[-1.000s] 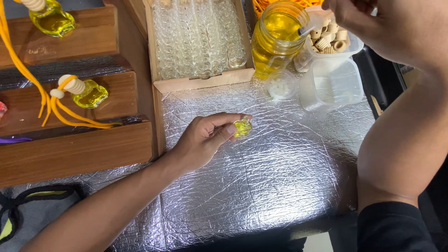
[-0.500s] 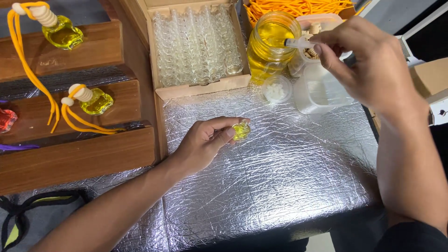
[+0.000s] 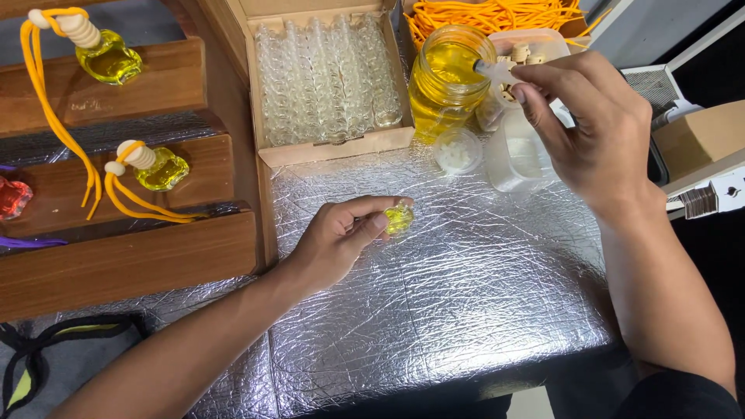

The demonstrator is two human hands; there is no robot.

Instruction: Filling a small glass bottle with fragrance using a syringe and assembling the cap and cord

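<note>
**One head camera, looking down on the bench**

A single view, worn on the person's head, faces steeply down and forward from close range. The foil-covered table [image 3: 434, 310] fills the middle. Both forearms enter from the bottom edge, the left hand [image 3: 337, 240] near centre, the right hand [image 3: 594, 128] upper right. Wooden shelves [image 3: 124, 264] sit at left, a cardboard box [image 3: 326, 147] at the top.
</note>
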